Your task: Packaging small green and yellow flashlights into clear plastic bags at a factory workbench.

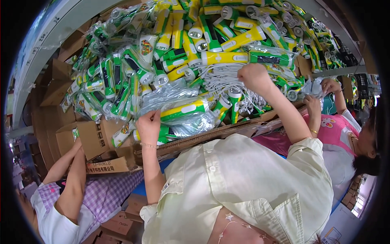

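My left hand (149, 127) is closed, its thumb and fingertips pinched at the end of a clear plastic bag. In that bag lies a yellow and green flashlight (185, 110), slanting up to the right. My right hand (256, 78) is closed at the right side of a bundle of white cables (221, 78), its fingertips on a white cable. Between my hands lies a stack of clear plastic bags (168, 95). A yellow flashlight (225, 58) rests just beyond the cables.
A large heap of yellow and green flashlights (178, 28), many bagged, covers the table beyond. A cardboard edge (191, 142) runs along the near side. At left a co-worker's hands (77, 146) are at an open cardboard box (91, 138); at right another co-worker's hands (315, 103) handle clear bags.
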`<state>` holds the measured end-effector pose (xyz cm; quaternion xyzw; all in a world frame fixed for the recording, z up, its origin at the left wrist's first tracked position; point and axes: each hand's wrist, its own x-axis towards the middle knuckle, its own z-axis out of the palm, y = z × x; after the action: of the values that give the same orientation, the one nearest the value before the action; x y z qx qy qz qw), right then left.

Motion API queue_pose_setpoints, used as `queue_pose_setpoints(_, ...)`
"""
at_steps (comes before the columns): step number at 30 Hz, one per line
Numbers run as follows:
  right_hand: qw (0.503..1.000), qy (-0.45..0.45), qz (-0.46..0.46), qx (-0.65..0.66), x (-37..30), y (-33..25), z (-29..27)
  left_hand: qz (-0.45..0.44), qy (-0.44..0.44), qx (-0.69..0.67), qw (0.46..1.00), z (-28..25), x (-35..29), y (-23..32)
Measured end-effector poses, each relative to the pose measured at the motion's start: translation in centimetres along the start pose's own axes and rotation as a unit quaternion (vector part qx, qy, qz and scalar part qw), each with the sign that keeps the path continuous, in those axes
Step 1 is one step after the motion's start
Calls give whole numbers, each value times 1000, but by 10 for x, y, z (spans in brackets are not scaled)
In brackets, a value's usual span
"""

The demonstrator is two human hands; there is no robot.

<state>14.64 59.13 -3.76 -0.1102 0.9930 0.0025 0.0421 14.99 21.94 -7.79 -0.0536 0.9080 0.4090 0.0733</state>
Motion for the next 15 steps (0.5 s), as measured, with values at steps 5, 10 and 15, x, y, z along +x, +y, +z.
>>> queue_pose_setpoints(5, 957, 116, 12, 266, 11, -37, -82, 36, 27, 21, 999, 2, 1, -2)
queue_pose_setpoints(10, 716, 211, -126, 654, 30, -120, -116, 22, 5, 48, 999, 0, 8, 6)
queue_pose_setpoints(15, 739, 171, -233, 609, 49, -171, -43, 119, 31, -24, 992, 11, 15, -13)
